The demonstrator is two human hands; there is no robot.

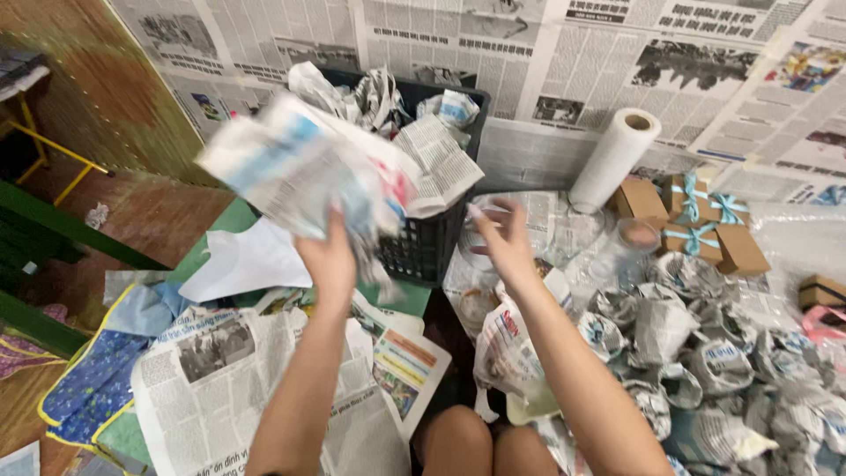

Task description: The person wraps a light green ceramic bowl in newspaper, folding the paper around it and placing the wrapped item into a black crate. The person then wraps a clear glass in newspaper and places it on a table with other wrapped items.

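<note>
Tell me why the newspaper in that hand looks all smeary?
In the head view, the crumpled newspaper sheet in the left hand is streaked by motion blur; the right hand, open with nothing in it, is slightly blurred too; the white paper roll and small brown cardboard boxes with teal ribbons look sharper; lighting is even, with no strong glare.

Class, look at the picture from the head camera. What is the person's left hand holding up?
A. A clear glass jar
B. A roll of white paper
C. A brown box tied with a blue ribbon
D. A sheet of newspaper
D. The left hand grips a sheet of newspaper, blurred, raised in front of the black basket, while the right hand is open and holds nothing.
</note>
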